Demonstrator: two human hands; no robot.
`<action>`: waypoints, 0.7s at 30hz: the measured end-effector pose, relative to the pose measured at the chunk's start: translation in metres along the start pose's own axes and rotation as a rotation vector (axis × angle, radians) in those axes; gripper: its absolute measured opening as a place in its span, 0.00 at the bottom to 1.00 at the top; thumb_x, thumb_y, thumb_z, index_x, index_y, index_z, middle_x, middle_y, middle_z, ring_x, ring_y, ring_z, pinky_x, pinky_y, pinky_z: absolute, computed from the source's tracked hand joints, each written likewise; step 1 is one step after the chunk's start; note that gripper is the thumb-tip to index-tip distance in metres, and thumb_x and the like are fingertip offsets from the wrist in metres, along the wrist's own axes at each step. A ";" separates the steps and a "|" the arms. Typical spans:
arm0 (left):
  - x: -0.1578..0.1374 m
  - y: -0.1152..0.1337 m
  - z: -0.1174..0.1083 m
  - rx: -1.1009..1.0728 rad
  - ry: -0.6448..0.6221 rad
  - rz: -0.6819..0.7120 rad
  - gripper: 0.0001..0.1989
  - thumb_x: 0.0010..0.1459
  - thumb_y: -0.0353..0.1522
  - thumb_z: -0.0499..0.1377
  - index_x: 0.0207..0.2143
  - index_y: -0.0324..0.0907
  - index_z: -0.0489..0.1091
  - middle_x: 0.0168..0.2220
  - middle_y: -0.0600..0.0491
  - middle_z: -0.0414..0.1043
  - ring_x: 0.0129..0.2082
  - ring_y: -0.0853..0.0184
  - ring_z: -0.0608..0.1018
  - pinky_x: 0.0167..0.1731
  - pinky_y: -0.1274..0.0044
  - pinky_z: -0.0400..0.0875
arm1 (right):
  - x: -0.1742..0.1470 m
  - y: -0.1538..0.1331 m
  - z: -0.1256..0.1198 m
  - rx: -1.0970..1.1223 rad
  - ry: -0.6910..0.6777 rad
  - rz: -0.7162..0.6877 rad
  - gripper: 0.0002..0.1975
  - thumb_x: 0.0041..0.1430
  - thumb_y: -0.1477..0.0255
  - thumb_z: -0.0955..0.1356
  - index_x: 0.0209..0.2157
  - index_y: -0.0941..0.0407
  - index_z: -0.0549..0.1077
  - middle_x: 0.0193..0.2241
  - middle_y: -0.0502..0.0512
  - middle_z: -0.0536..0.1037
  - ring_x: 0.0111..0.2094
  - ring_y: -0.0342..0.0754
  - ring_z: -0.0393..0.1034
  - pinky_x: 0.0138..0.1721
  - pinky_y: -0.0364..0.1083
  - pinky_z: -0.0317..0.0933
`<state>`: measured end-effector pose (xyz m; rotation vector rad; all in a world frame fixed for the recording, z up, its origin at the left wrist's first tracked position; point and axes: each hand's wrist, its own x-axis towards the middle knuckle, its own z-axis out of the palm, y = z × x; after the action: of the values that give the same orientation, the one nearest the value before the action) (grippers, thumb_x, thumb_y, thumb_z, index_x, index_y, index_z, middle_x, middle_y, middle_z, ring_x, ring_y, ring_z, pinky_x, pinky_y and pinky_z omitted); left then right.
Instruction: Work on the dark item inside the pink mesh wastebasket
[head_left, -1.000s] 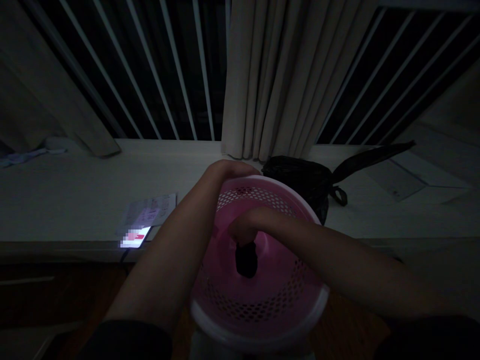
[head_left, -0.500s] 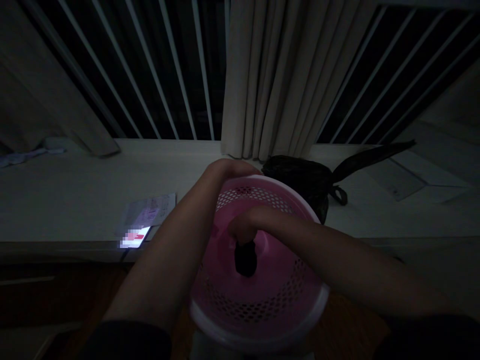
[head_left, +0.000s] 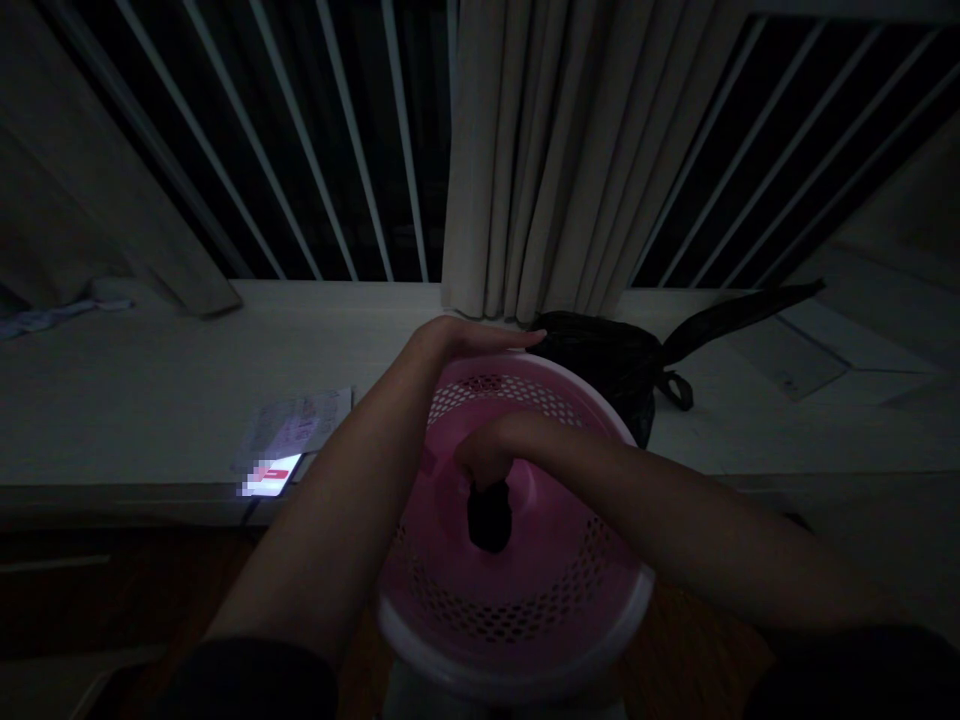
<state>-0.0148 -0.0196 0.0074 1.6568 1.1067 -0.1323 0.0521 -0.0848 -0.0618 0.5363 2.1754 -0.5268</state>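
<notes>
Basket of pink plastic, round and deep, with a smooth pale rim and bands of small holes through its wall, stood tilted toward the wearer in the lower middle of the dim head view. The left hand lay across the far rim, its fingers stretched straight and close together, the thumb hidden. The right hand reached down inside, bent at the wrist, just above a small, soft-edged black object near the basket's middle; its fingertips were out of sight, so whether they pinched that object could not be told. Behind the basket, a crinkled black plastic bag with a long twisted end sat on a smooth pale ledge. Left of the arms lay a thin printed sheet and a flat, glowing phone. Beyond, a heavy pleated beige curtain hung between slim straight bars.
</notes>
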 end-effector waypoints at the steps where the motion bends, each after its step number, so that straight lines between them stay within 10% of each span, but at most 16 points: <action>1: 0.000 0.000 0.001 -0.001 -0.006 0.007 0.33 0.53 0.59 0.49 0.50 0.49 0.73 0.44 0.52 0.78 0.57 0.57 0.70 0.48 0.75 0.65 | 0.000 0.001 0.000 0.003 -0.003 -0.003 0.11 0.55 0.77 0.65 0.39 0.65 0.76 0.28 0.53 0.73 0.26 0.43 0.63 0.32 0.45 0.58; 21: 0.004 -0.003 0.000 -0.032 -0.031 0.001 0.28 0.54 0.53 0.54 0.50 0.48 0.73 0.42 0.54 0.79 0.53 0.59 0.73 0.46 0.77 0.66 | -0.004 0.001 -0.002 0.000 0.009 0.013 0.12 0.58 0.75 0.66 0.42 0.66 0.75 0.28 0.53 0.72 0.25 0.43 0.63 0.31 0.45 0.58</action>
<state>-0.0143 -0.0171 0.0028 1.6215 1.0798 -0.1387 0.0539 -0.0835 -0.0580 0.5535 2.1787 -0.5189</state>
